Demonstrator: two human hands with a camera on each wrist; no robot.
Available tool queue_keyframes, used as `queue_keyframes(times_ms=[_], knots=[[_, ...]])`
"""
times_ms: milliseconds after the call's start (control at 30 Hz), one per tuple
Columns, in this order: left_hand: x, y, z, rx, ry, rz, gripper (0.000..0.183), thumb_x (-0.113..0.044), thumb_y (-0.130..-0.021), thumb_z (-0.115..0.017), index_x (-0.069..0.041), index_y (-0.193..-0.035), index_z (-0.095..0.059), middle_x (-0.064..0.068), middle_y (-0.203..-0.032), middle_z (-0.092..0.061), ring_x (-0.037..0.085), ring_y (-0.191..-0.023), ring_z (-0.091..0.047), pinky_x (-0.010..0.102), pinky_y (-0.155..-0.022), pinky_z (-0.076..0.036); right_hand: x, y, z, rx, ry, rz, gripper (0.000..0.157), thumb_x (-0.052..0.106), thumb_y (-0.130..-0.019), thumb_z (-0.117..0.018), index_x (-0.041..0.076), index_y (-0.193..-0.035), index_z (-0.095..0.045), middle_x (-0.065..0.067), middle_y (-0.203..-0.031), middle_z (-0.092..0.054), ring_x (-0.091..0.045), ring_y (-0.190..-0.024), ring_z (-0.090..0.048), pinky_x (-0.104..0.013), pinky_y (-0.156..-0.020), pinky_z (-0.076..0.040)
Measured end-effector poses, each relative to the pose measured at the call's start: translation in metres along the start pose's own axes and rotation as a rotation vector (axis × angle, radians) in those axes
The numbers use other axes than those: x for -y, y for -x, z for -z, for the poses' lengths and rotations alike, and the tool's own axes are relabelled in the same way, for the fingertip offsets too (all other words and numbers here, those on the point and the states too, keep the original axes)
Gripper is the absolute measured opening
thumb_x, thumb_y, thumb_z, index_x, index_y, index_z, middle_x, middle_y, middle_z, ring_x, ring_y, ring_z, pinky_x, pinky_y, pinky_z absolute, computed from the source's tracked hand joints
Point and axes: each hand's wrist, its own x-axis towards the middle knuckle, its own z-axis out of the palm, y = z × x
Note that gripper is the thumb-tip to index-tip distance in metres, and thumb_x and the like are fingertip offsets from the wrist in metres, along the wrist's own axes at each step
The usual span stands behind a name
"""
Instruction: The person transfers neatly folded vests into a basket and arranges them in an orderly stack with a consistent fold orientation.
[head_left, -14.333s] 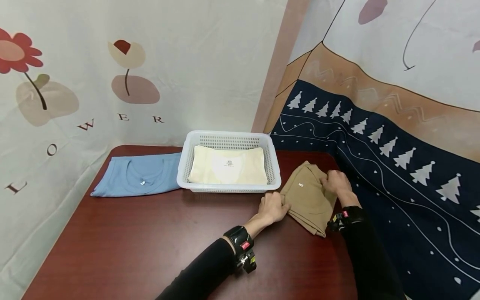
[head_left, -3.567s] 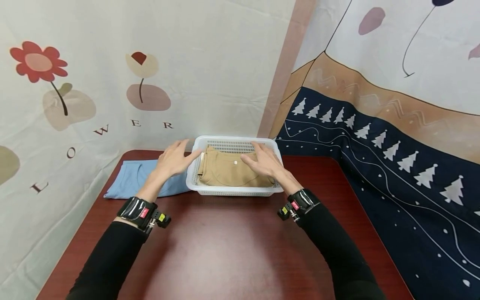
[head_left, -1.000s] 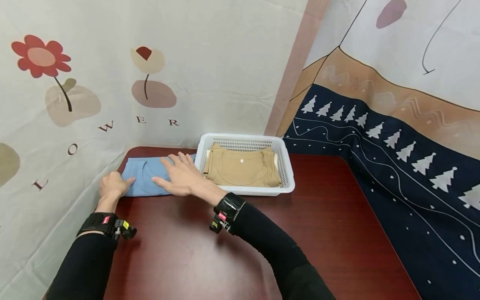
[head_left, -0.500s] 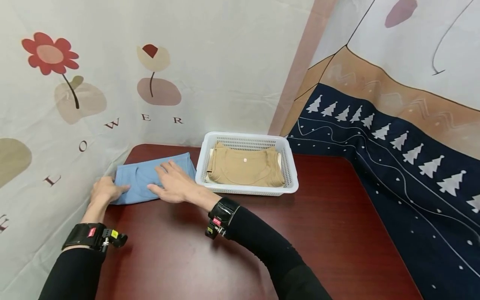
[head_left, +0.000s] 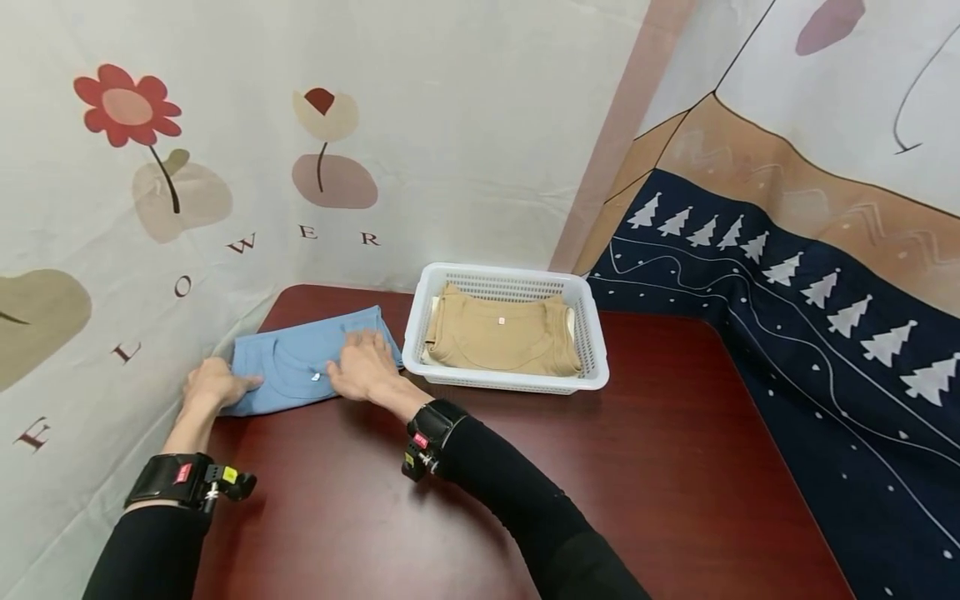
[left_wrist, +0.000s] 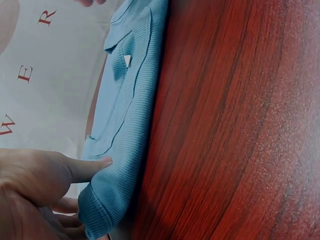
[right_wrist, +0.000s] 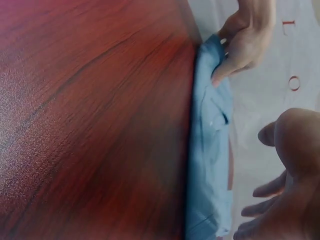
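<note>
A folded light blue shirt (head_left: 285,358) lies slantwise on the table's left side, its round neckline and small white label facing up. My left hand (head_left: 213,385) pinches its left end. In the left wrist view the thumb lies on top of the ribbed cloth, with the other fingers at the end below. My right hand (head_left: 365,367) is over the shirt's right part, fingers loosely bent and spread. In the right wrist view that hand (right_wrist: 295,165) shows nothing in its grasp, beside the shirt (right_wrist: 207,150).
A white plastic basket (head_left: 517,382) stands just right of the shirt. Inside it a folded khaki shirt (head_left: 502,337) lies over a cream one (head_left: 435,354). The dark red table (head_left: 600,483) meets printed curtains (head_left: 465,125) at the back and sides.
The khaki shirt went from the table's right side into the basket. Both hands came to the blue shirt, whose left end has swung nearer. Lately the right hand has shifted right, uncovering the label.
</note>
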Motion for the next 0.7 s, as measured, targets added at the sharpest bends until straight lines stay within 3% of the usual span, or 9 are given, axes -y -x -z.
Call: queue_keyframes(times_ms=[100, 167, 333, 467, 567, 700], knots=[[-0.001, 0.002, 0.000, 0.003, 0.004, 0.016, 0.086, -0.038, -0.104, -0.074, 0.034, -0.143, -0.046, 0.056, -0.147, -0.047, 0.067, -0.126, -0.052, 0.071, -0.107, -0.051, -0.002, -0.005, -0.006, -0.046, 0.029, -0.067, 0.055, 0.050, -0.114, -0.052, 0.006, -0.147, -0.061, -0.016, -0.151, -0.059, -0.034, -0.150, -0.051, -0.046, -0.130, -0.044], [-0.002, 0.003, 0.000, 0.001, 0.004, 0.020, 0.087, -0.038, -0.104, -0.075, 0.034, -0.144, -0.046, 0.056, -0.148, -0.047, 0.066, -0.126, -0.052, 0.070, -0.107, -0.051, -0.005, -0.009, -0.009, -0.060, 0.031, -0.105, 0.053, 0.049, -0.113, -0.054, 0.006, -0.144, -0.060, -0.017, -0.150, -0.058, -0.036, -0.150, -0.050, -0.048, -0.131, -0.043], [-0.004, 0.004, -0.001, -0.013, -0.010, 0.006, 0.083, -0.037, -0.104, -0.074, 0.034, -0.140, -0.049, 0.054, -0.143, -0.052, 0.061, -0.118, -0.056, 0.067, -0.101, -0.054, -0.011, -0.019, -0.015, -0.049, 0.000, -0.189, 0.067, 0.045, -0.114, -0.054, -0.001, -0.162, -0.048, -0.027, -0.167, -0.047, -0.046, -0.163, -0.040, -0.051, -0.138, -0.035], [-0.004, 0.004, -0.001, -0.011, -0.016, -0.006, 0.083, -0.037, -0.105, -0.074, 0.034, -0.139, -0.050, 0.054, -0.141, -0.054, 0.059, -0.114, -0.056, 0.066, -0.098, -0.055, -0.015, -0.025, -0.019, -0.018, -0.017, -0.241, 0.075, 0.043, -0.115, -0.053, -0.005, -0.170, -0.036, -0.034, -0.171, -0.043, -0.047, -0.161, -0.045, -0.045, -0.137, -0.037], [-0.004, 0.004, -0.001, -0.004, -0.012, -0.006, 0.084, -0.037, -0.104, -0.075, 0.034, -0.140, -0.049, 0.054, -0.142, -0.053, 0.061, -0.117, -0.056, 0.066, -0.100, -0.055, -0.016, -0.027, -0.020, -0.012, -0.007, -0.269, 0.076, 0.043, -0.116, -0.053, -0.007, -0.170, -0.036, -0.033, -0.167, -0.050, -0.042, -0.154, -0.054, -0.041, -0.131, -0.042], [-0.004, 0.003, -0.001, -0.009, -0.002, 0.003, 0.082, -0.035, -0.105, -0.074, 0.034, -0.141, -0.048, 0.054, -0.144, -0.052, 0.065, -0.123, -0.055, 0.068, -0.104, -0.054, -0.018, -0.029, -0.020, -0.036, 0.103, -0.235, 0.065, 0.039, -0.113, -0.057, -0.009, -0.157, -0.050, -0.021, -0.146, -0.069, -0.031, -0.136, -0.067, -0.041, -0.120, -0.050]])
